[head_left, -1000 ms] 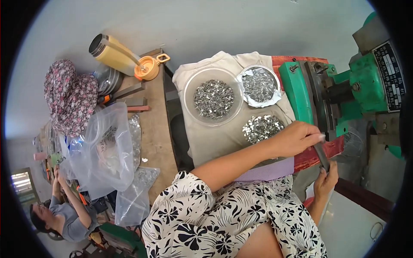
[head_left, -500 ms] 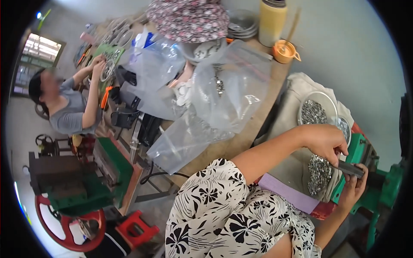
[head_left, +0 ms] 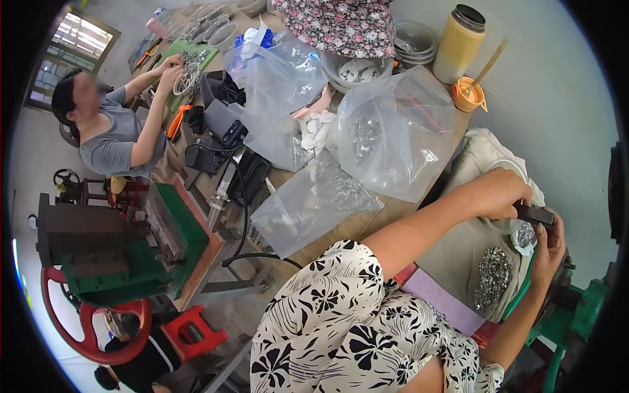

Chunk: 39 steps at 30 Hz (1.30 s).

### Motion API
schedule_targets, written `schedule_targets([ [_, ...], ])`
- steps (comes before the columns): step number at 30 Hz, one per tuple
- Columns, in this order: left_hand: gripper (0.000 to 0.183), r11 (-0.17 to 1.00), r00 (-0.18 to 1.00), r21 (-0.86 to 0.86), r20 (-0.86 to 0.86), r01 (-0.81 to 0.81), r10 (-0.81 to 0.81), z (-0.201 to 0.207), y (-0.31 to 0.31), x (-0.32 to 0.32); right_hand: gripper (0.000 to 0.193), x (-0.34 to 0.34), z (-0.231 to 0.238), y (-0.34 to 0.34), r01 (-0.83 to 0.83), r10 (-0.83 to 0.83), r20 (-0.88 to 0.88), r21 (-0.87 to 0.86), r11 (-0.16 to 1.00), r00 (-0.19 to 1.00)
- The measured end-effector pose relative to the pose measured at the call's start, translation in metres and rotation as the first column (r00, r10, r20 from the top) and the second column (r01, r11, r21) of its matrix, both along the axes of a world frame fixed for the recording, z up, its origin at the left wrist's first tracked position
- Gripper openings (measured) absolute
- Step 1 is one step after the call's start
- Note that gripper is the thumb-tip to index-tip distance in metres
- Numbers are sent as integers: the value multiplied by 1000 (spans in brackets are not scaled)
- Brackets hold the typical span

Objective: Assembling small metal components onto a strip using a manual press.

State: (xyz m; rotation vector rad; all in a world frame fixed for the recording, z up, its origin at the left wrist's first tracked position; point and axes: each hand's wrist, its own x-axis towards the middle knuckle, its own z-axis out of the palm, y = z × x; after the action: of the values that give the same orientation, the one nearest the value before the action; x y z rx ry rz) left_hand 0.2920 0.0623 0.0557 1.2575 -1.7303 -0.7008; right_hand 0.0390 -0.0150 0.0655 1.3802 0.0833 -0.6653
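A dark rectangular metal bar (head_left: 536,214) is held between both hands, above the pale cloth (head_left: 452,245) on my right. My left hand (head_left: 501,194), fingers closed, grips the bar's left end. My right hand (head_left: 552,241) is closed about its other end, with the thumb and fingertips against it. Below and left of my right hand lies a pile of small shiny metal pieces (head_left: 493,278). A small clear bag or dish of similar pieces (head_left: 524,236) sits just under the bar. My left hand and forearm largely hide a round clear bowl (head_left: 508,164) behind them.
Plastic bags (head_left: 396,134) cover the table, by a yellow flask (head_left: 460,42) and an orange cup (head_left: 468,93). Green machine parts (head_left: 583,308) stand beside my right arm. At left are a green press (head_left: 118,262), a red stool (head_left: 195,331) and a seated person (head_left: 121,134).
The view has shifted. Both hands have carried the metal bar away from the green machine's edge, farther out toward the clear bowl, which my left hand now mostly covers.
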Motion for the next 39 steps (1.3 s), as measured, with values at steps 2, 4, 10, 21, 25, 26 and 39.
schedule_targets([
  [2, 21, 1000, 1000, -16, -1, 20, -20, 1, 0, 0, 34, 2, 1, -2, -49, 48, -15, -31, 998, 999],
  [4, 20, 999, 999, -44, 25, -20, 22, 0, 1, -2, 33, 6, 1, 3, -41, -109, 358, 388, 921, 927],
  [10, 17, 982, 973, -130, 173, -134, 156, -11, -1, 0, 34, 22, -8, 16, -914, -997, -26, 398, -71, 67],
  [21, 16, 984, 986, -115, 77, -139, 149, 1, 1, 16, 36, 4, -36, 5, -920, -994, -103, 393, 2, -46],
  [25, 24, 986, 986, -144, -128, 85, -104, -5, 0, 11, 30, -10, -44, 7, -894, -998, 40, 447, -17, 39],
  [26, 29, 969, 945, -141, -233, 201, -230, -5, -2, 8, 30, -10, -46, 10, -938, -998, 57, 347, 24, -4],
  [39, 40, 720, 724, 103, -4, 686, -690, -6, -21, 0, 32, -7, 13, 71, -744, -889, 227, 486, 458, -399],
])
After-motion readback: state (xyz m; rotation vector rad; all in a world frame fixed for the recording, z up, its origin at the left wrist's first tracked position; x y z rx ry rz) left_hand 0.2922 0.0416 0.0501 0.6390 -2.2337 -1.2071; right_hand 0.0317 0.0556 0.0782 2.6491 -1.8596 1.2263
